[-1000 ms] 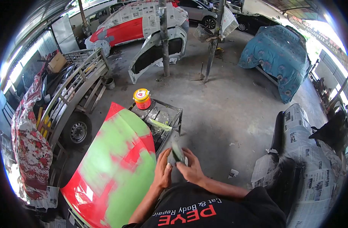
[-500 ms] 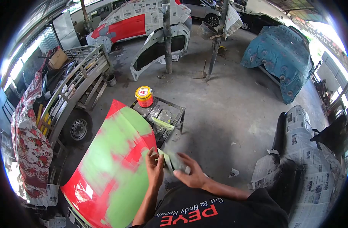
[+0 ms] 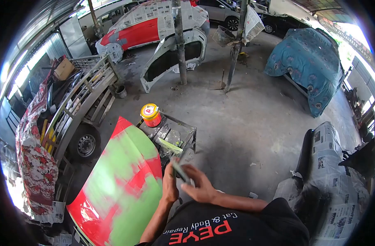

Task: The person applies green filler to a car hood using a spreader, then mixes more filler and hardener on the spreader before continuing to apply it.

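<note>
My left hand (image 3: 169, 183) and my right hand (image 3: 201, 187) meet in front of my chest. Between them is a thin flat piece (image 3: 181, 171), dark with a pale greenish edge; motion blur hides its exact kind. The fingers of both hands are closed around it, the left upright along one side and the right curled over the other. Just left of my hands lies a red car hood (image 3: 126, 184) with broad light-green patches. Beyond it, a red and yellow can (image 3: 150, 115) stands on a stained metal stand (image 3: 187, 130), beside a strip smeared with light-green paste (image 3: 169, 146).
A truck bed (image 3: 78, 98) with a wheel is at left. Two posts and a white hood panel (image 3: 154, 65) stand ahead, before a newspaper-masked red car (image 3: 142, 33). A blue cloth covers a vehicle (image 3: 306, 65) at right; a newspaper-wrapped part (image 3: 327, 164) is nearer.
My hands have come closer together around the flat piece, the right moving slightly left. The whole view has shifted a little with my head.
</note>
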### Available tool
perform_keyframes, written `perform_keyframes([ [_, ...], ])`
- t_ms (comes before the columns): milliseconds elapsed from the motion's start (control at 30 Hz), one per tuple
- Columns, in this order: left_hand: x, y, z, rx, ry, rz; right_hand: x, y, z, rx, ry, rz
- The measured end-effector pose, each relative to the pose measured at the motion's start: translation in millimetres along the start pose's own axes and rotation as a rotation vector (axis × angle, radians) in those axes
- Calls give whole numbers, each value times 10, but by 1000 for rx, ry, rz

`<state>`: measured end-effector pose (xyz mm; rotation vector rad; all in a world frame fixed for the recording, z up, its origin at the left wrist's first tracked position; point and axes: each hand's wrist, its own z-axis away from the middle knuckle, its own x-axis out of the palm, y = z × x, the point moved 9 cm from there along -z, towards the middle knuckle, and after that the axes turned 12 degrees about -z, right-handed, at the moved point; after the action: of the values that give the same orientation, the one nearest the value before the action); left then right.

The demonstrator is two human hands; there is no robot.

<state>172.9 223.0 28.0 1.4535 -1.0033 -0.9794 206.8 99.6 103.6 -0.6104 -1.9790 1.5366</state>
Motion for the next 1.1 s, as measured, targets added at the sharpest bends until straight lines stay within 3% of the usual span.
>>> perform_keyframes([
  [33,-8,-299,-67,-125,53,228,67,-161,35,-100,-110,2],
  [67,43,-299,-104,-129,59,227,124,-371,-1,-88,-159,0],
  [100,69,-193,-150,-35,72,67,56,-236,-51,-84,-163,-3],
  [167,170,207,-276,159,96,-256,-269,-109,-253,-116,34,-70],
  [233,209,310,-362,119,91,-323,-524,-87,-369,-9,-6,-43],
  [300,213,356,-422,254,25,-586,-566,-96,-374,73,-116,9],
  [367,122,138,-496,172,168,-538,-556,-12,-284,21,-206,64],
  [433,310,320,-518,189,138,-632,-649,85,-246,200,-54,-206],
  [500,385,273,-498,120,134,-378,-894,100,-412,121,-48,40],
  [567,433,490,-500,202,93,-654,-1063,96,-538,248,-52,55],
  [600,433,507,-516,174,93,-689,-1102,17,-568,287,-112,42],
  [667,438,516,-521,85,133,-745,-987,-257,-616,128,-479,298],
  [700,404,495,-506,54,167,-753,-1019,-216,-633,136,-521,282],
  [833,531,596,-471,152,177,-636,-1206,67,-798,112,-513,520],
  [900,567,416,-466,-20,169,-327,-1266,118,-895,162,-455,481],
  [933,490,233,-428,-95,243,-268,-1301,159,-888,300,-429,338],
  [967,487,226,-422,-105,264,-269,-1261,153,-853,305,-451,333],
  [1033,353,-82,-307,-397,531,138,-1321,230,-764,467,-294,-5],
  [1100,365,-177,-325,-386,573,10,-1167,285,-640,462,-357,-71],
])
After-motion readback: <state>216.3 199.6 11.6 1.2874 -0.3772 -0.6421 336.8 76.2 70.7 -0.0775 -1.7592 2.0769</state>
